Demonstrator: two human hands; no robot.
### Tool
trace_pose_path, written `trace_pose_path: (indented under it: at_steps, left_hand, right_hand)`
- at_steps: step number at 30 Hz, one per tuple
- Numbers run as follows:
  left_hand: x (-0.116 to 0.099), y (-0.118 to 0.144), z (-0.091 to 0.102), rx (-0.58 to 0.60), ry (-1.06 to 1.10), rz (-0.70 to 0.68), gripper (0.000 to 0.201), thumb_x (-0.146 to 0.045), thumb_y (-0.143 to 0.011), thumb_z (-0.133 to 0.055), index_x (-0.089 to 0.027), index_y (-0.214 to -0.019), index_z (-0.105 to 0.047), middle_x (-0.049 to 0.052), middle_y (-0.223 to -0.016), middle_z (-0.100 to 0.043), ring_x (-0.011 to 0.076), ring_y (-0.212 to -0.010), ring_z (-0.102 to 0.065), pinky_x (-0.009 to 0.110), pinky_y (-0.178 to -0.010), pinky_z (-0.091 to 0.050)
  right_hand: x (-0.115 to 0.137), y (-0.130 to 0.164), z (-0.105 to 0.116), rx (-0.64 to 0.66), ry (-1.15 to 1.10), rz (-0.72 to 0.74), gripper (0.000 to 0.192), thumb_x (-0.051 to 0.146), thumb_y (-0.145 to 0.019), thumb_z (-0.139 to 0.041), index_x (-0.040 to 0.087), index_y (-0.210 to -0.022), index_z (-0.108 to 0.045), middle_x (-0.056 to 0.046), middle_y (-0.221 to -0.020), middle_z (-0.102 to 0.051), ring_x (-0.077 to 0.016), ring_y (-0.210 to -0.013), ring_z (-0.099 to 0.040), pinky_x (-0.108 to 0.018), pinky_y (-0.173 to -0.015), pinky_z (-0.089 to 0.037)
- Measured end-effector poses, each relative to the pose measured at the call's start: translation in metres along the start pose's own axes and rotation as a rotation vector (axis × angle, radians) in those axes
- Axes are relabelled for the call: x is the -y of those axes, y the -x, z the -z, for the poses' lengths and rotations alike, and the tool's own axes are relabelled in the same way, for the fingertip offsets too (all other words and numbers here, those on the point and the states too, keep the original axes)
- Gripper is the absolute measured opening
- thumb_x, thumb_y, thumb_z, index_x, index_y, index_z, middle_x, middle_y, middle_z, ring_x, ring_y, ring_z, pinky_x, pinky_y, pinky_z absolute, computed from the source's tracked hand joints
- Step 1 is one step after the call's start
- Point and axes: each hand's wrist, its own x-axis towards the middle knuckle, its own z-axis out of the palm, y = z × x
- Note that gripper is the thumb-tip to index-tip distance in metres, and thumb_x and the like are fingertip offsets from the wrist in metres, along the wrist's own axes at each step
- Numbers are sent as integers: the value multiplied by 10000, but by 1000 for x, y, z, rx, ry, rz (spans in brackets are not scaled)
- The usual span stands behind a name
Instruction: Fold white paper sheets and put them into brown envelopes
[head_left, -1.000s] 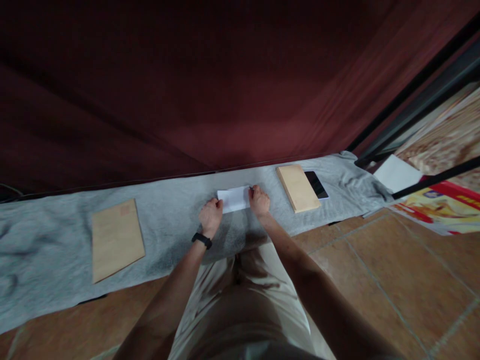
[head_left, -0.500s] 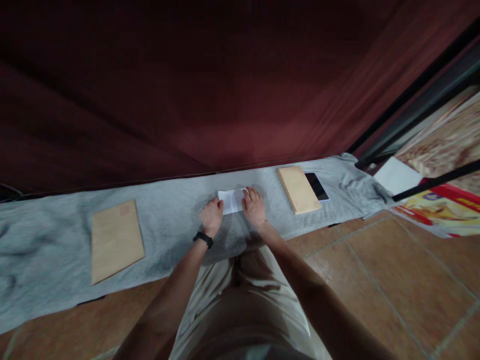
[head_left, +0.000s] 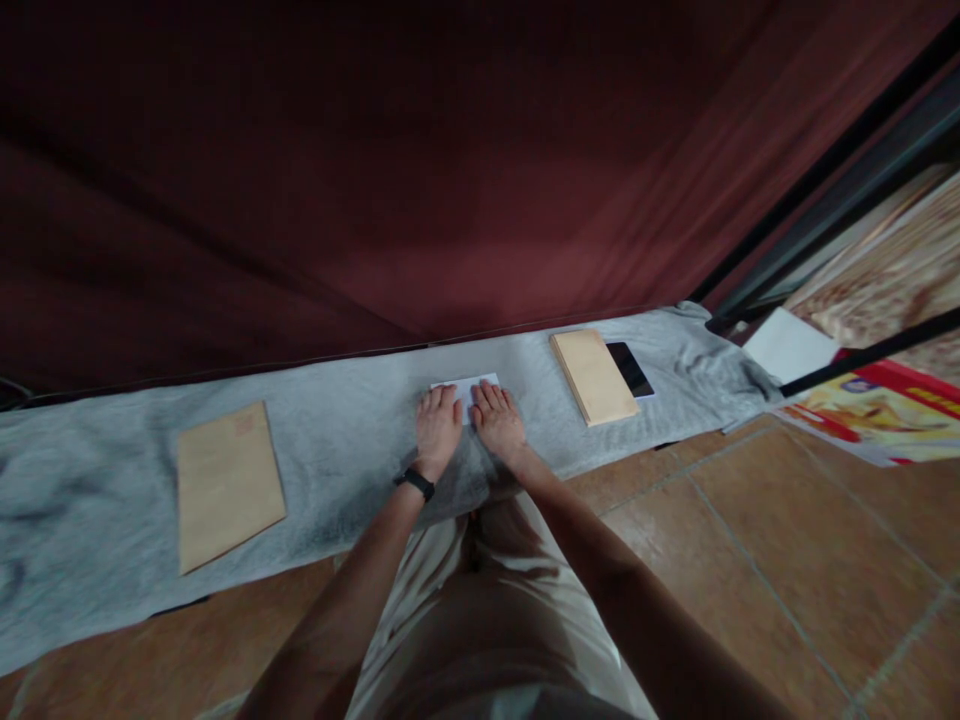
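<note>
Hands [head_left: 438, 428] [head_left: 496, 422] flat on white paper [head_left: 466, 386] — soft grey cloth [head_left: 345, 450]

Bare forearms; black wristband [head_left: 417, 484] on left wrist; beige trousers [head_left: 480, 610].

Brown envelopes [head_left: 226, 483] — phone [head_left: 629, 368] — grey cloth [head_left: 345, 450]
</note>
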Motion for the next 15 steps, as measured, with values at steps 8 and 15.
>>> trace_pose_path:
  at_steps: [8,15]
  left_hand:
    - [-4,0,-29,172,-47,-95,567,-354,-1048,-269,-172,-1567,-409,88,-1662,-347,257,-1572,-211,469,-1281,-141]
    - [7,6,-31,145,-95,-33,584,-337,-1042,-268,-179,-1599,-344,87,-1684,-286,242,-1581,-186,476,-1283,-143]
  right_hand:
    - [-3,1,1,48,44,18,526,251,-1060,-332,128,-1566,-411,-116,-1653,-339,-286,-1527,-325,-489,-1252,-213]
    - [-4,1,-1,20,11,-29,520,349,-1082,-340,161,-1560,-425,-123,-1641,-366,-284,-1517,-342,-507,-1238,-232]
